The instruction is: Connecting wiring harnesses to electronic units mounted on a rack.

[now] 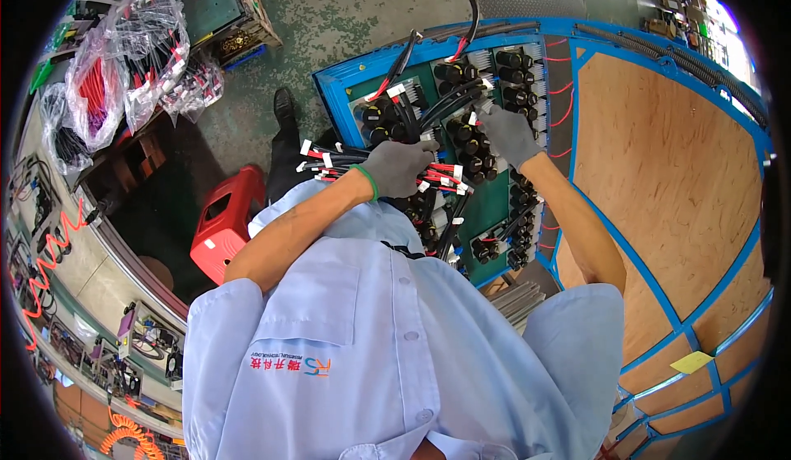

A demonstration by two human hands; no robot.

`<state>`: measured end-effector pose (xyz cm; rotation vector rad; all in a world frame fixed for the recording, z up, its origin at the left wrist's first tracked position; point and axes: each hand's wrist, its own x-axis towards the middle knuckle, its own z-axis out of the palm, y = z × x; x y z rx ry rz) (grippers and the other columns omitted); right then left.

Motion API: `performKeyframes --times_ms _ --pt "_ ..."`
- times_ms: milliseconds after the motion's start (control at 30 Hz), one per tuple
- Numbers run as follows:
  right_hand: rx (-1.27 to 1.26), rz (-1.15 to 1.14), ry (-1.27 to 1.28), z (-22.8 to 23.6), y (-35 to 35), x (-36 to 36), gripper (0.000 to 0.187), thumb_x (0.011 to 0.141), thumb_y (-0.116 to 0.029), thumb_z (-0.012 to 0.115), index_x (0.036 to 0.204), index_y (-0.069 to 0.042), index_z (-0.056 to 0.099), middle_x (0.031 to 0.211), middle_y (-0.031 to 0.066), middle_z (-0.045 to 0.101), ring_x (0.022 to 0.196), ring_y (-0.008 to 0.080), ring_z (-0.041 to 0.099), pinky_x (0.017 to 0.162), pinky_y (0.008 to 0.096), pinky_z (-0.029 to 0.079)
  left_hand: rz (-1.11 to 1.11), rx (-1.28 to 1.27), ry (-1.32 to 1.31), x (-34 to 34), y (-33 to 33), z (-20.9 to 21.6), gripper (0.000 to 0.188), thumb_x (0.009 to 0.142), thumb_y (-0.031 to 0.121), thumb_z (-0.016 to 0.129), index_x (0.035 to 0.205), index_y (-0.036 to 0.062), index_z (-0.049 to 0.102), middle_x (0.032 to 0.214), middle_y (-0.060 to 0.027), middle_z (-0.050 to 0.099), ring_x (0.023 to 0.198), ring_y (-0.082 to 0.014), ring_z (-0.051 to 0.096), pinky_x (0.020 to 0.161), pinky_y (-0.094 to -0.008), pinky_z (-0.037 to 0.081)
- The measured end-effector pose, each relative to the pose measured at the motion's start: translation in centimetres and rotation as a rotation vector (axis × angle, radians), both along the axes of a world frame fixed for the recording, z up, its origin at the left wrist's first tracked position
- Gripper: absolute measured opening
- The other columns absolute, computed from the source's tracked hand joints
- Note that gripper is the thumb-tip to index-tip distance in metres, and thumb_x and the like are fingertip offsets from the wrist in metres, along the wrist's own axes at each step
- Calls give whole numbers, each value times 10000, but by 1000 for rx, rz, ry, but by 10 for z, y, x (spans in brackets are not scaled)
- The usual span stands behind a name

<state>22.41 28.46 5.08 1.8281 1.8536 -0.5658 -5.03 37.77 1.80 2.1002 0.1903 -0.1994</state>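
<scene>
Head view shows me the left hand (397, 168) closed around a cable bundle (329, 161), partly over the blue-framed tray (331, 104); whether the right hand (507, 135) pinches anything, I cannot tell. I judge the work partway: black leads (475, 17) run from some circuit boards (451, 72), while others show none.

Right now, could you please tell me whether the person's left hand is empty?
No, the gloved left hand is closed around a bundle of red and black cables with white connectors.
</scene>
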Motion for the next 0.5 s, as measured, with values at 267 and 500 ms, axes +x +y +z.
performKeyframes --times_ms 267,500 --pt "-76 94 -88 -18 31 -10 131 857 -98 603 841 -48 723 870 152 684 818 322 704 673 405 575 45 -24 -41 -3 0 -1 306 696 136 670 973 9 648 1418 -22 527 748 -293 697 638 -409 559" --pt "-170 110 -84 -26 44 -8 135 830 -100 618 839 -42 741 900 181 711 835 343 716 698 413 583 23 -9 -49 -3 1 -5 309 707 130 671 996 22 648 1378 -18 544 737 -290 695 604 -405 546"
